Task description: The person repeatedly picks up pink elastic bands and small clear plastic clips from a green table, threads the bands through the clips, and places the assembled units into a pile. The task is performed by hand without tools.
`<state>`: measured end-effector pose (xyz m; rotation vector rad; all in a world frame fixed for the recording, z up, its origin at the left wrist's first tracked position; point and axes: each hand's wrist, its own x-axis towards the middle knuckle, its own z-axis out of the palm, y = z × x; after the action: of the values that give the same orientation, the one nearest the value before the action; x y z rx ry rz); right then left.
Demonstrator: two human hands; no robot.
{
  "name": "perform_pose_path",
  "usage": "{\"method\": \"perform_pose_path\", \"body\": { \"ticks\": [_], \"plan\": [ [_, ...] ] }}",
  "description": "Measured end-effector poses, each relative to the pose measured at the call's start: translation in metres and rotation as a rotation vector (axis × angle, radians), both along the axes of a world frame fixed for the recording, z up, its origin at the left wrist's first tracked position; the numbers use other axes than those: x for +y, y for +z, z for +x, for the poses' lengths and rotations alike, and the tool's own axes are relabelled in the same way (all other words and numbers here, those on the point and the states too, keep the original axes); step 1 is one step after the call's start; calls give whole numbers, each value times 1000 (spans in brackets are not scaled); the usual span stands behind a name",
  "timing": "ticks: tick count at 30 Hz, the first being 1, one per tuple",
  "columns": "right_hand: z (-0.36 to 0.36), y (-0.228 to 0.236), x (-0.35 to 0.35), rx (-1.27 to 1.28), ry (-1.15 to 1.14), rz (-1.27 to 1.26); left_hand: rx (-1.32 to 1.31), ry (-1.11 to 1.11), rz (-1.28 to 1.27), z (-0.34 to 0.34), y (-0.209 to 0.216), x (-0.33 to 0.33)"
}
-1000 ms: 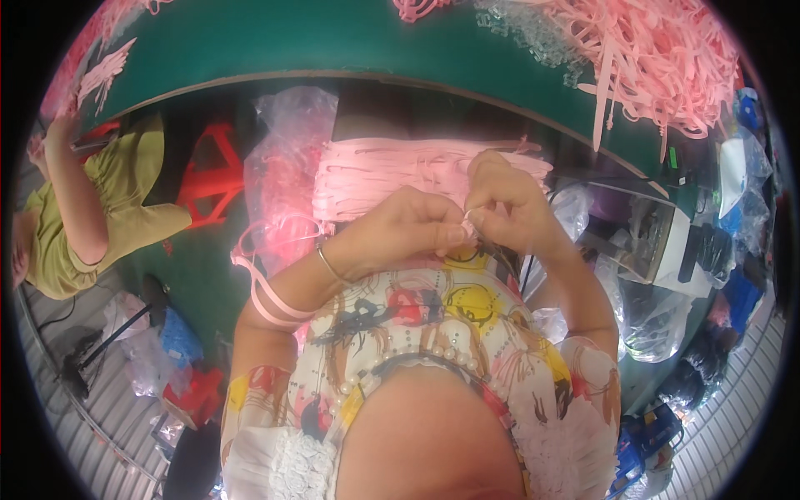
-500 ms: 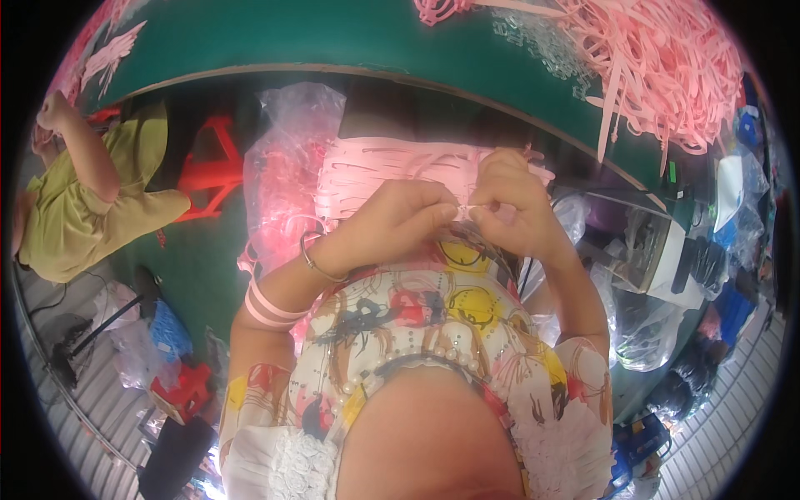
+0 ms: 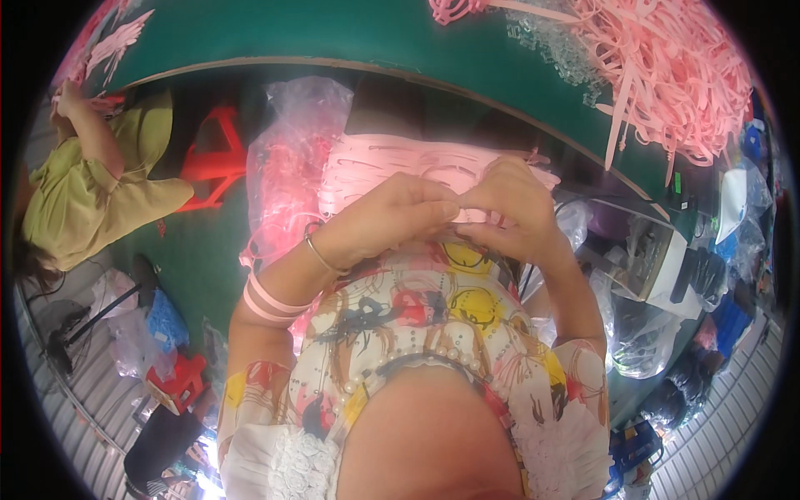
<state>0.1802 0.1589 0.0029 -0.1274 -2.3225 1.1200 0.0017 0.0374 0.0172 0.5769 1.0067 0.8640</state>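
Note:
In front of my chest my two hands meet, both with fingers pinched together. My left hand [image 3: 392, 218], with a bracelet at the wrist, grips one part of a thin pink strap [image 3: 477, 216]. Close beside it, my right hand [image 3: 521, 215] grips the same strap, its fingers bent over it. Most of what lies between the fingertips is hidden. Just beyond the hands, many flat pink straps [image 3: 358, 171] lie side by side on my lap. Pink bands [image 3: 271, 304] circle my left forearm.
Ahead curves a green table [image 3: 275, 33]. It bears a heap of pink straps [image 3: 675, 75] and small clear pieces [image 3: 554, 50] at the right. Left stand a clear bag [image 3: 292, 133], a red stool [image 3: 215, 162] and a person in olive clothing [image 3: 100, 192]. A box [image 3: 637, 250] stands right.
My right hand's fingers have turned and folded over the strap, and the hands have drawn slightly closer. The view has shifted slightly. The person at left has lowered an arm a little.

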Motion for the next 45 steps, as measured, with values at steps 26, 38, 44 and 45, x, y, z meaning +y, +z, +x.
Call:
{"method": "perform_pose_path", "body": {
  "ticks": [26,38,44,45],
  "plan": [
    [-2,7,-23,-72,-247,-157,195,142,124,4,5,-5],
    [-3,17,3,-220,116,-276,-250,80,-27,-5,-14,-11],
    [-15,14,18,-269,217,-638,597,174,624,-5,-5,-6],
    [-16,12,19,-309,262,-765,831,206,867,-3,-12,-6]
  ]
}}
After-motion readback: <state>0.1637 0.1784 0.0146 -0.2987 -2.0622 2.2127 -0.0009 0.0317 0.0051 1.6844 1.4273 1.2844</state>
